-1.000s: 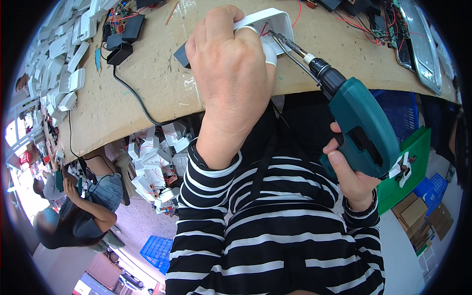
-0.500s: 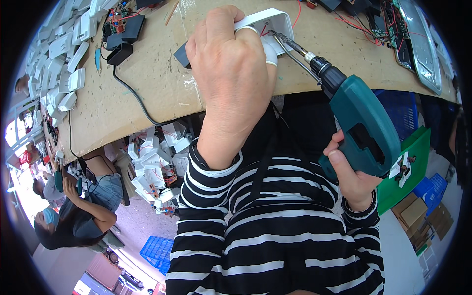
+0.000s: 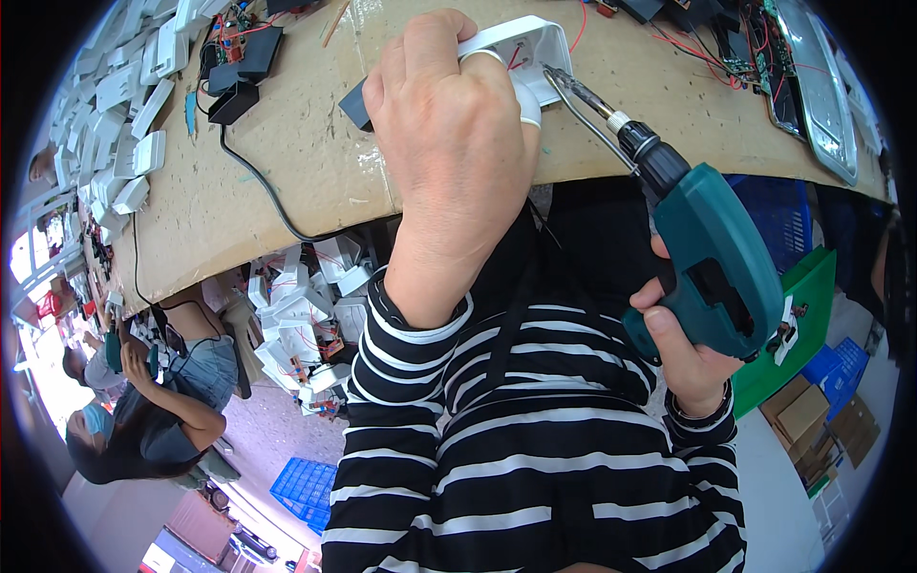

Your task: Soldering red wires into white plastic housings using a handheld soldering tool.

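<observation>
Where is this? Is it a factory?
Probably a small electronics assembly workshop. The left hand steadies a white casing while the right hand drives a green drill into it. More casings and wired circuit boards cover the bench.

The left hand (image 3: 449, 134) presses down on a white plastic housing (image 3: 521, 48) that lies on the brown desk (image 3: 315, 162), with the fingers curled over its near edge. The right hand (image 3: 693, 358) grips a teal electric screwdriver (image 3: 712, 253); its long bit (image 3: 578, 95) points up and to the left, into the open side of the housing. On the far left of the desk many white plastic parts (image 3: 124, 105) lie in rows. A black cable (image 3: 258, 181) runs across the desk from a black box (image 3: 234, 100). On the far right lies a circuit board (image 3: 774, 72) with red wires.
</observation>
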The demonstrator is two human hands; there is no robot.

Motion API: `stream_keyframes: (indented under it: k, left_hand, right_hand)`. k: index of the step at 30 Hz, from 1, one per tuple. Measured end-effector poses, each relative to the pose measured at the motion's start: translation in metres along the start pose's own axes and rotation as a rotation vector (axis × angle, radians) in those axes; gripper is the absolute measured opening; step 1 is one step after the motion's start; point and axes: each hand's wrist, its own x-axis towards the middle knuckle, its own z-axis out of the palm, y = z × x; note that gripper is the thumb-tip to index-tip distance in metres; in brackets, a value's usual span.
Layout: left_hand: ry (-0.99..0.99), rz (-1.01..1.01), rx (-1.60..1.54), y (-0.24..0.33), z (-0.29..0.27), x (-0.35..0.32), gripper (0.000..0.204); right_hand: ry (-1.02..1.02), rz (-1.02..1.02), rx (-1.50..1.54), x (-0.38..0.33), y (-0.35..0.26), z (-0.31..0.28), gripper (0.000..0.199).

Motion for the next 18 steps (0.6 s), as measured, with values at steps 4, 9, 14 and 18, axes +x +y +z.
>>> stream_keyframes:
  k: [4,9,14,18]
  left_hand:
    - [-0.015,-0.069,-0.053,0.0010,0.0052,-0.0007,0.009]
    - [-0.017,-0.069,-0.047,0.0003,0.0046,-0.0012,0.009]
    - [-0.031,-0.078,-0.053,0.0007,0.0053,-0.0001,0.009]
    - [-0.014,-0.067,-0.062,-0.0013,0.0045,0.0003,0.013]
  right_hand:
    - [-0.013,-0.065,0.010,-0.0043,0.0005,-0.0054,0.061]
    - [0.004,-0.122,0.019,-0.0065,0.0007,-0.0063,0.062]
    - [0.167,-0.088,0.134,-0.0054,0.0003,0.0001,0.061]
    - [0.179,-0.059,0.127,-0.0032,-0.0018,-0.0012,0.060]
